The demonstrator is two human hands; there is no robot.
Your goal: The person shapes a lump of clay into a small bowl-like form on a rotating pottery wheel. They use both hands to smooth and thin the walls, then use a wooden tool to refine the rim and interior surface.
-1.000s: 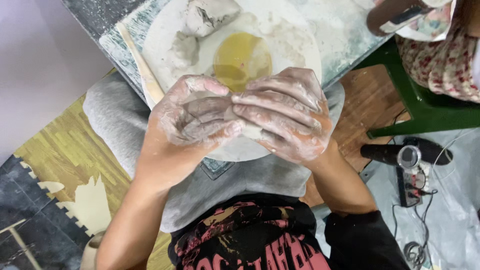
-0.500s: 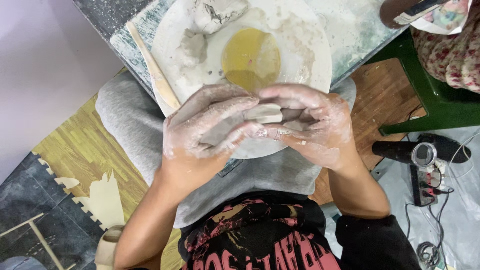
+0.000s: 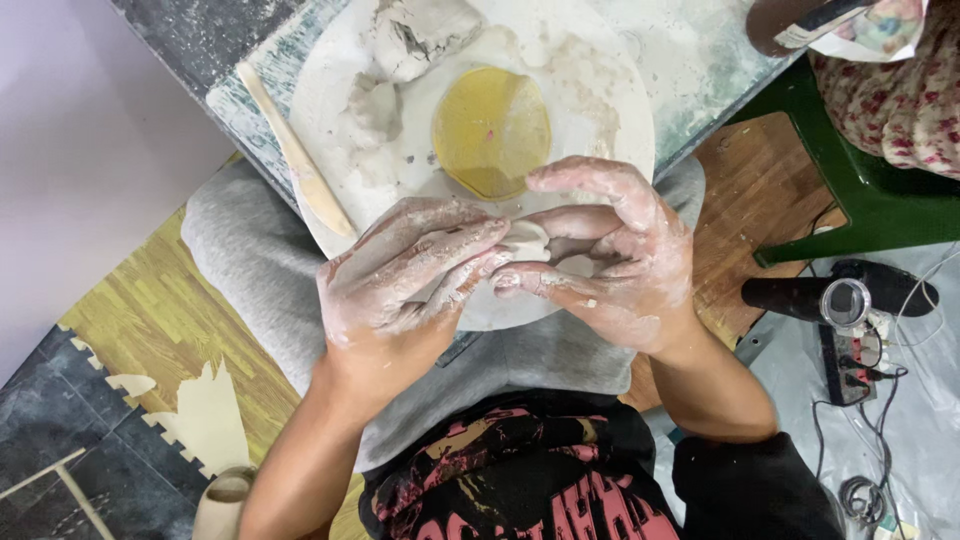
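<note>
White round board (image 3: 610, 110) below; left hand (image 3: 405, 280), right hand (image 3: 610, 255) pinch clay piece (image 3: 525, 240) (both clay-smeared).

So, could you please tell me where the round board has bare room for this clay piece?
The round board is bare right of the yellow dish. Its left side is crowded: clay lumps, wooden stick.

Bright, even daylight; sharp focus
</note>
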